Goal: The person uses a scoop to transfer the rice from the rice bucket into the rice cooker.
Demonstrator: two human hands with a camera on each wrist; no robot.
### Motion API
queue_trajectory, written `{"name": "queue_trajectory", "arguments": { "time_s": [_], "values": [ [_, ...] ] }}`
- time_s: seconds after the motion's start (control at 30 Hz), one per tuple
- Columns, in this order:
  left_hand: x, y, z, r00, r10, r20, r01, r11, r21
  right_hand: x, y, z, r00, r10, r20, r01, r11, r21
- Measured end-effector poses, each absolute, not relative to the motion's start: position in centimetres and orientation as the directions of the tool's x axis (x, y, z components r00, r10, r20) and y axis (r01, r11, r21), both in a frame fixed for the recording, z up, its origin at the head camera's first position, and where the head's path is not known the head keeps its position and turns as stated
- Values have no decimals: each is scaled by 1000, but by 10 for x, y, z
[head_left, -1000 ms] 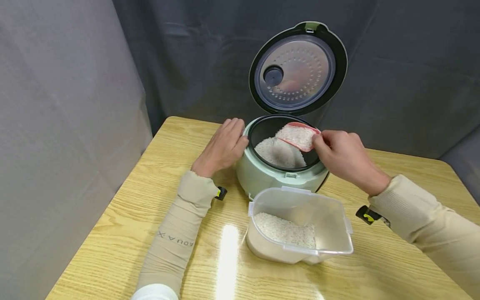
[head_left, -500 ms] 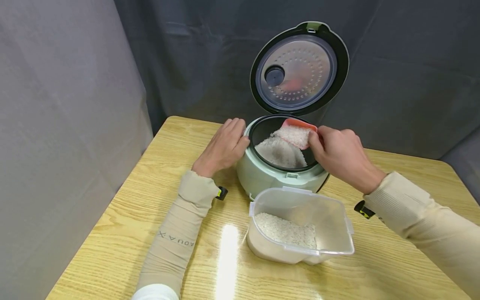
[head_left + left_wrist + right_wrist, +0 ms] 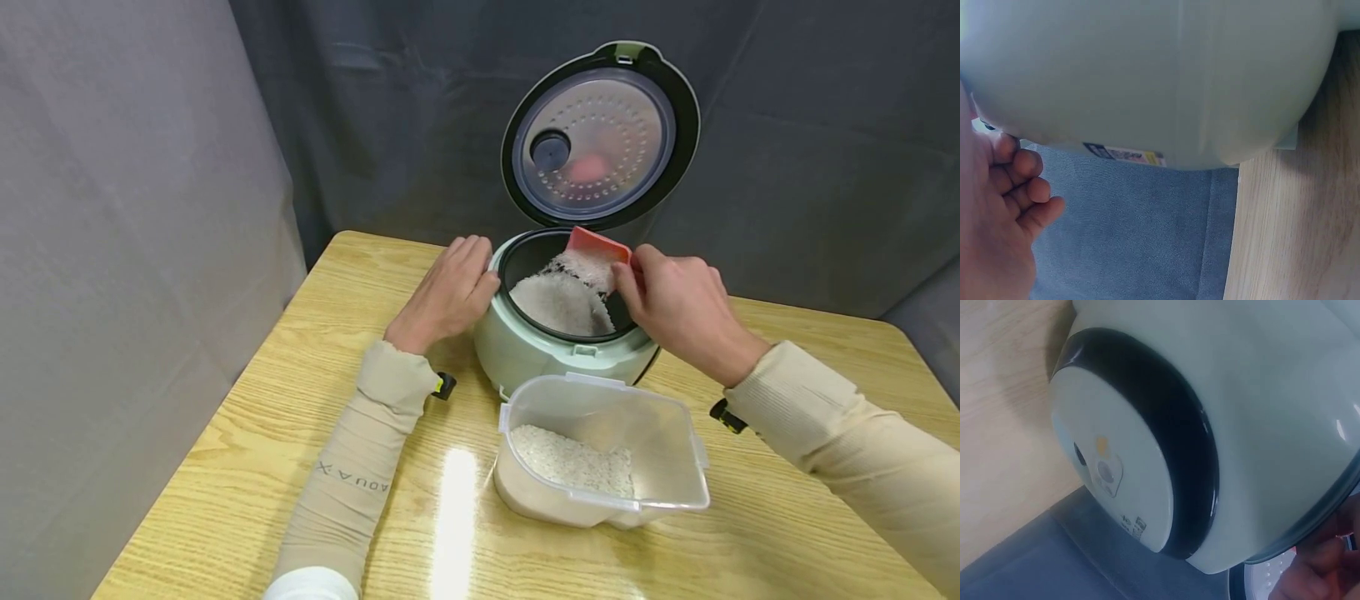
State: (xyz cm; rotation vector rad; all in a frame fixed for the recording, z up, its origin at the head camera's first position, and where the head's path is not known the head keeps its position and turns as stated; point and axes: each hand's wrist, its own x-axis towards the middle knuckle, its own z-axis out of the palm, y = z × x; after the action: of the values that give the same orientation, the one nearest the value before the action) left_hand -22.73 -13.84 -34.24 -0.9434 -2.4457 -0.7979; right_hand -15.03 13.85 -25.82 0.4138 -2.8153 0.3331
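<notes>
right hand pinches scoop over open cooker; left hand touches cooker, grip unclear; table edge lower left, curtain upper frame.

Place: I work in a curtained booth, studio-like | dark cloth across top | grey cloth at left | wooden table below

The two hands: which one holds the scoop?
The right hand: it pinches the red scoop. The left hand has no scoop and touches the rice cooker.
</notes>
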Motion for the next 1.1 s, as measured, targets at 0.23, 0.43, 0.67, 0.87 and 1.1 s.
{"name": "queue_trajectory", "arguments": {
  "time_s": [0.23,0.43,0.67,0.87,1.1],
  "values": [
    [-227,-138,-342,-694,476,540,703,611,365,-147,139,-258,-900,-287,328,-347,927,-140],
    [-226,-138,-341,-695,476,539,703,606,371,-143,140,-256,-890,-295,348,-359,924,-133],
    [-225,-138,-341,-696,475,538,703,605,375,-137,138,-256,-894,-288,343,-351,926,-139],
    [-225,-138,-340,-694,479,538,706,602,375,-126,141,-258,-866,-327,378,-394,912,-112],
    [-225,-139,-340,-704,477,526,697,605,384,-116,144,-256,-867,-334,370,-398,911,-109]
  ]
}}
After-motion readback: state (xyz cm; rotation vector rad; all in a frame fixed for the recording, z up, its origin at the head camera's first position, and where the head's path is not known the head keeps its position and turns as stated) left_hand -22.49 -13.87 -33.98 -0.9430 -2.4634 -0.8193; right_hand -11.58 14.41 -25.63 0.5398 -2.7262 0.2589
